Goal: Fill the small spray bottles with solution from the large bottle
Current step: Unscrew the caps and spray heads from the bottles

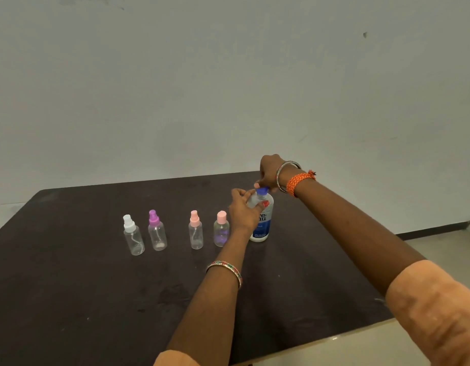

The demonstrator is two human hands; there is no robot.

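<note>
four small bottles line up upright on the dark table (70, 286), starting far left with the white-capped spray bottle (133, 235), then the purple-capped spray bottle (156, 230) just beside it. a gap, and here's the pink-capped spray bottle (195, 230), then the flat pink-capped bottle (221, 229), partly hidden by the wrist. all look clear inside. now the left hand (243, 211), fingers curled around the shoulder of the large bottle (261, 220), which stands upright on the table right of the row. above it the right hand (269, 172) comes down from the top, fingertips pinching the blue cap (262, 191).
</note>
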